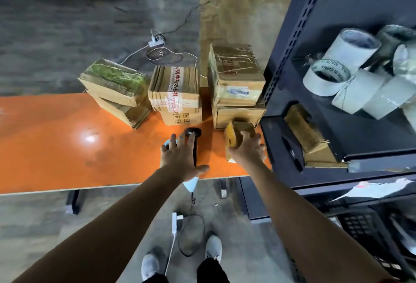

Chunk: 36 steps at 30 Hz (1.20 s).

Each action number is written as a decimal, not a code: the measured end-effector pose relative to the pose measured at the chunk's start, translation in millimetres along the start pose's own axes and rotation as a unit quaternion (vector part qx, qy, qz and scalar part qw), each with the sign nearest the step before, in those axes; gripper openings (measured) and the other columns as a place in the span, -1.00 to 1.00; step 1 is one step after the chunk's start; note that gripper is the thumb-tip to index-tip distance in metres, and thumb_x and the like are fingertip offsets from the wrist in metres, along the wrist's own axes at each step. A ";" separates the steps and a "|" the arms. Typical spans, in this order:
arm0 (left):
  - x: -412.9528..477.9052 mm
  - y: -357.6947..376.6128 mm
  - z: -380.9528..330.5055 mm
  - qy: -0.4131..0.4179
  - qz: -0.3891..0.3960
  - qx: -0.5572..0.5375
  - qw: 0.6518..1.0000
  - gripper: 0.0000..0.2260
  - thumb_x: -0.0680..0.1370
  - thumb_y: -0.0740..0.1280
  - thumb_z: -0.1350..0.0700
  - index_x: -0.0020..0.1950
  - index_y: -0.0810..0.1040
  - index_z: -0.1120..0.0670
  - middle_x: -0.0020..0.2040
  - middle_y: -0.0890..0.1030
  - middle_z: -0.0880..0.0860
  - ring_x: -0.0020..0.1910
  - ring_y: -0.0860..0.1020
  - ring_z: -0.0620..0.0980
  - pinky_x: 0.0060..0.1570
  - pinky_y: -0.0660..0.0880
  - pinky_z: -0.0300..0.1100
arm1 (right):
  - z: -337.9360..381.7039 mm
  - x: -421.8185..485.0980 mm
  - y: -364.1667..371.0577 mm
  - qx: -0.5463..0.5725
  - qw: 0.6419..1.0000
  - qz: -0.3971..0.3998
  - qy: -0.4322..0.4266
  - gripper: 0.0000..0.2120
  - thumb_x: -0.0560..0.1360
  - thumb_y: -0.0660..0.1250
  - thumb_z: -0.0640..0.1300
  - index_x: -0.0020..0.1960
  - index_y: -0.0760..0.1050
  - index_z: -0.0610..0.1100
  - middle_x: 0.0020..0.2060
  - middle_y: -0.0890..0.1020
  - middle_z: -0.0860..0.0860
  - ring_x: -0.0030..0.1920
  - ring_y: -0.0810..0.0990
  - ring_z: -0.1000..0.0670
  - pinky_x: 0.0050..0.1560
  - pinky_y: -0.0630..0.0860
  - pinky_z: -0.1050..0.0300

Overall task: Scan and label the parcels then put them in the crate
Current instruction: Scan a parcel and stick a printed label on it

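Scanning step: right hand [246, 147] clasping small parcel [236, 133] beside scanner [193, 138], left hand [182, 159] spread flat over scanner; next, gripping it.

Glossy orange table [56, 147], matt brown cardboard parcels [175, 93], dark painted metal shelving [292, 35].

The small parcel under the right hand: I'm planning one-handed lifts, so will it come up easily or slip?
The small parcel probably lifts easily: the right hand spans it. It looks like stiff cardboard, so it should hold shape. Its taped faces may be somewhat slick.
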<state>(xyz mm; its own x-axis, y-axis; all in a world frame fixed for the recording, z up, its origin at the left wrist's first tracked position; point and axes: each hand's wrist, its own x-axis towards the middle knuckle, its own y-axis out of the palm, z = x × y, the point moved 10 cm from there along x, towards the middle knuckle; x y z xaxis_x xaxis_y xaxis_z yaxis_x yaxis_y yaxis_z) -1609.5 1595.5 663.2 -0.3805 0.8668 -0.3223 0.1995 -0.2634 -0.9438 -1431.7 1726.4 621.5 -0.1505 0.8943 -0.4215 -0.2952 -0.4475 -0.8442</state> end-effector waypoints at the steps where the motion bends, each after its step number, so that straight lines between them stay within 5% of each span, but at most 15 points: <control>1: 2.2 -6.1 0.0 0.016 -0.007 0.003 1.000 -0.04 0.40 0.31 -0.40 0.58 -0.07 0.00 0.58 0.00 0.09 0.56 -0.05 0.21 0.42 0.14 0.20 | 2.6 -3.5 -7.7 0.020 1.000 -0.011 -0.020 -0.42 0.44 0.37 0.17 0.39 0.31 0.07 0.36 0.23 -0.12 0.26 0.37 -0.27 0.19 0.45 -0.14; 4: 11.2 -11.6 -0.5 0.019 -0.002 0.003 1.000 -0.06 0.41 0.32 -0.38 0.58 -0.06 0.01 0.57 0.01 0.09 0.56 -0.04 0.20 0.41 0.18 0.21 | 5.3 -7.4 -25.2 0.069 0.995 0.004 -0.075 -0.58 0.47 0.26 0.18 0.27 0.45 0.06 0.21 0.45 -0.06 0.11 0.53 -0.18 0.04 0.51 0.01; 7: 19.3 -23.5 3.3 0.041 -0.006 -0.001 0.999 -0.08 0.43 0.30 -0.39 0.59 -0.07 0.00 0.58 -0.01 0.10 0.56 -0.05 0.19 0.42 0.17 0.22 | 8.8 -18.6 -48.4 0.141 0.986 -0.012 -0.089 -0.84 0.51 0.20 0.08 -0.07 0.51 0.04 -0.21 0.57 -0.02 -0.19 0.55 -0.08 -0.31 0.38 0.09; 11: 24.5 -41.9 17.5 0.081 -0.027 -0.018 0.996 -0.11 0.45 0.27 -0.38 0.58 -0.06 0.00 0.58 0.01 0.10 0.55 -0.03 0.19 0.41 0.20 0.21 | 15.1 -35.2 -73.1 0.245 0.967 -0.067 -0.039 -0.59 0.54 0.15 -0.04 -0.48 0.33 0.02 -0.54 0.37 0.11 -0.39 0.31 0.00 -0.38 0.17 0.10; 16: 16.9 -60.8 57.6 0.156 -0.054 -0.110 0.980 -0.28 0.55 0.26 -0.25 0.59 0.00 -0.06 0.57 0.06 0.08 0.54 0.03 0.18 0.39 0.23 0.20 | 46.9 -70.4 -48.5 0.367 0.925 -0.048 0.090 -0.67 0.53 0.16 0.00 -0.31 0.50 -0.14 -0.32 0.57 -0.10 -0.26 0.55 -0.15 -0.21 0.60 -0.11; 23: 1.0 -73.4 139.4 0.193 -0.064 -0.239 0.949 -0.41 0.63 0.24 -0.02 0.59 0.07 0.03 0.53 0.20 0.12 0.49 0.20 0.17 0.38 0.29 0.10 | 127.1 -108.1 18.6 0.424 0.899 0.028 0.107 -0.62 0.57 0.09 0.00 -0.28 0.51 -0.14 -0.49 0.57 -0.09 -0.33 0.55 -0.15 -0.36 0.57 -0.01; 27: -5.6 -70.3 170.7 0.200 -0.037 -0.287 0.936 -0.45 0.66 0.20 0.02 0.59 0.07 0.02 0.51 0.29 0.10 0.41 0.37 0.15 0.25 0.43 0.02 | 157.7 -125.3 48.5 0.437 0.887 0.107 0.106 -0.66 0.56 0.12 0.04 -0.12 0.57 -0.14 -0.20 0.63 -0.18 -0.15 0.61 -0.22 -0.40 0.60 -0.08; 31: -8.8 -60.7 190.3 0.144 0.017 -0.412 0.900 -0.51 0.66 0.20 0.06 0.56 0.12 -0.05 0.22 0.50 -0.01 -0.10 0.60 0.12 -0.12 0.61 0.08 | 174.6 -125.8 57.7 0.467 0.872 0.118 0.092 -0.55 0.62 0.04 0.21 0.06 0.55 -0.09 -0.10 0.65 -0.13 -0.06 0.62 -0.21 -0.33 0.62 -0.11; 36: -11.4 -57.2 210.1 0.102 0.006 -0.437 0.894 -0.52 0.64 0.22 0.13 0.53 0.16 -0.06 0.23 0.52 0.06 0.00 0.60 0.13 -0.04 0.60 0.12 | 196.0 -117.2 61.5 0.454 0.884 0.087 0.069 -0.55 0.64 -0.05 0.19 0.25 0.40 -0.08 0.13 0.58 -0.21 0.08 0.59 -0.26 -0.15 0.63 -0.27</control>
<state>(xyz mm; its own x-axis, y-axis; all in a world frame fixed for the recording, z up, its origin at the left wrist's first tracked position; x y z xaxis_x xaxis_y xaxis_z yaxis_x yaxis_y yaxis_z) -1806.3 1511.7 705.6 -0.2184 0.9491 -0.2270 0.8650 0.0805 -0.4953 -1617.1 1593.5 683.9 -0.1708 0.7755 -0.6078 -0.9240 -0.3403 -0.1744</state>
